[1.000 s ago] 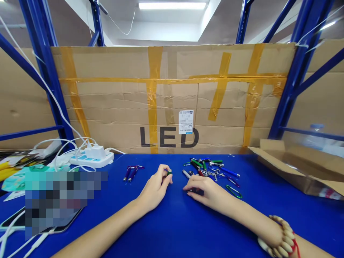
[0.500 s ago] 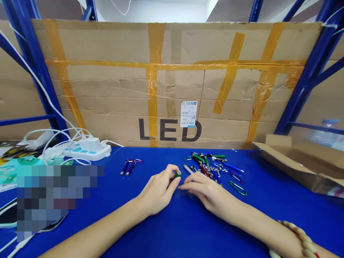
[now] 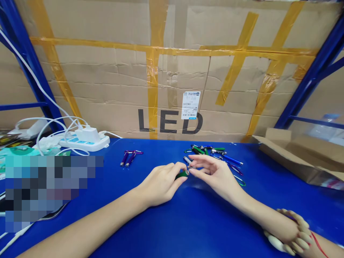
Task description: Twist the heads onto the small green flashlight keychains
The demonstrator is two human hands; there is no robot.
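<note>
My left hand (image 3: 161, 183) is curled round a small green keychain flashlight (image 3: 182, 174), whose end sticks out past the fingertips. My right hand (image 3: 212, 173) meets it from the right, thumb and forefinger pinched at the flashlight's tip where a small metal piece shows. Both hands hover just over the blue table (image 3: 188, 222). Behind my right hand lies a pile of coloured keychain flashlights (image 3: 215, 154) with carabiner clips. Two purple flashlights (image 3: 129, 157) lie apart to the left.
A taped cardboard sheet marked LED (image 3: 169, 122) stands along the table's back. A white power strip (image 3: 86, 139) with cables sits back left. An open cardboard box (image 3: 301, 157) lies at the right. A blurred-out patch covers things at the left.
My right hand lifted off the table and came to the tip of the green flashlight in my left hand. The camera tilted down and moved closer.
</note>
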